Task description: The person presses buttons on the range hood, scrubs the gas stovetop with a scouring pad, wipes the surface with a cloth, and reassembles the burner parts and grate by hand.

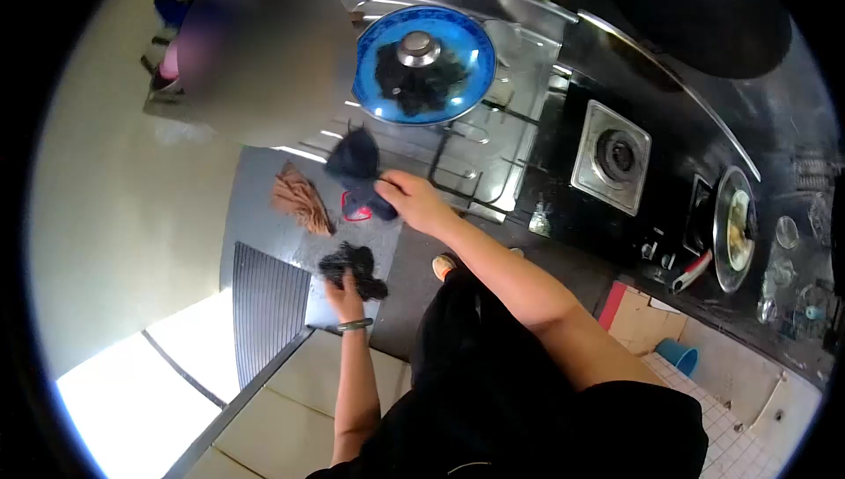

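Observation:
My right hand is closed on a dark blue cloth, held up between the stove and the grey counter. Lower down, my left hand, with a bracelet on the wrist, grips a crumpled black cloth over the counter. A brown cloth lies crumpled on the counter, left of the dark blue one. Something red and white shows beneath the dark blue cloth.
A pan with a blue-rimmed glass lid stands on the stove. Farther right are a square burner and a pan holding food. A ridged drainboard is at the lower left; a blue bucket stands low right.

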A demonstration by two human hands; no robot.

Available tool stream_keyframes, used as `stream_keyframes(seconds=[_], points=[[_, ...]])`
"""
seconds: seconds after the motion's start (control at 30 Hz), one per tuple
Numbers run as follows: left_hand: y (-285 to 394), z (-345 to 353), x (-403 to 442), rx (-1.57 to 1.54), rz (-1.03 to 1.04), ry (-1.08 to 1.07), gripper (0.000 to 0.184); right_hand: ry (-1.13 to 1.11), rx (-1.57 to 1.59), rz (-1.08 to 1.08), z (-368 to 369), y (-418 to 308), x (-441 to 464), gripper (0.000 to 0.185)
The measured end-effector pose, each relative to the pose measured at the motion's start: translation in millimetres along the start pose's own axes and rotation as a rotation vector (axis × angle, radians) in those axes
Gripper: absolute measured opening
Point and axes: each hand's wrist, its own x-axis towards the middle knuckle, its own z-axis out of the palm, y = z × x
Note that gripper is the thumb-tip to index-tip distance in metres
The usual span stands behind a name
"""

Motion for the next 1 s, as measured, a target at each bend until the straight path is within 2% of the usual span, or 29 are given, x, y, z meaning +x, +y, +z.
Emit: stream_keyframes(seconds=[0.03,0.07,0.13,0.17,0.23,0.3,0.33,0.37,0.4,0.43,0.5,0.53,0.67,0.77,0.93,1.0], points=[[1.1,-1.2,14.5,0.020,0.036,0.022,0.035,-0.018,0.251,0.136,-18.9,2.9,-18.2,0.027],[16.1,2.3,28.8,0.031,0.051,0.029,0.034,0.104,0.458,0.167,-35.4,19.3,-39.2,0.027],[49.5,15.5,62.8,-0.027,0.119,0.024,0.035,0.302,0.111,-0.053,-86.1,22.5,-92.9,0.028],[62.2,24.5,81.0,-0.095,0.170,0.013,0.036,0.352,-0.453,-0.281,-118.0,2.3,-123.8,0.028],[104.7,47.4,111.0,0.159,0.298,0.012,0.040,0.420,-0.491,-0.133,-160.0,-7.9,-174.8,0.028],[122.1,75.4,139.9,0.146,0.320,-0.118,0.044,0.418,0.904,0.082,-185.4,7.9,-213.7,0.030],[144.2,95.9,138.6,0.194,0.258,-0.199,0.050,0.445,0.420,0.024,-196.3,24.4,-222.4,0.029],[135.6,102.6,156.0,0.322,0.316,-0.389,0.059,0.455,-0.065,-0.026,-207.0,47.5,-227.7,0.029],[127.9,111.2,165.6,0.550,0.467,-0.428,0.061,0.450,-0.552,-0.065,-211.2,60.1,-228.8,0.028],[118.8,119.6,172.6,0.775,0.622,-0.461,0.063,0.448,-0.704,-0.106,-211.2,73.9,-229.4,0.028],[124.8,132.9,163.3,1.078,0.628,-0.427,0.062,0.424,-1.006,-0.181,-201.5,88.8,-222.6,0.028],[126.4,137.8,159.0,1.228,0.630,-0.402,0.062,0.359,-1.051,-0.116,-195.4,114.2,-220.4,0.034],[97.7,128.1,155.5,1.121,0.750,-0.235,0.063,0.357,-1.063,-0.079,-186.7,121.0,-189.3,0.039],[99.7,125.9,138.3,1.005,0.826,-0.118,0.064,0.450,-1.096,-0.031,-192.3,123.4,-132.3,0.043],[93.6,120.7,125.1,1.026,0.846,-0.090,0.065,0.599,-1.242,0.068,-217.3,129.2,-50.0,0.047],[89.9,120.0,130.0,0.954,0.791,-0.190,0.062,0.602,-1.250,0.141,-243.7,124.6,-22.5,0.050]])
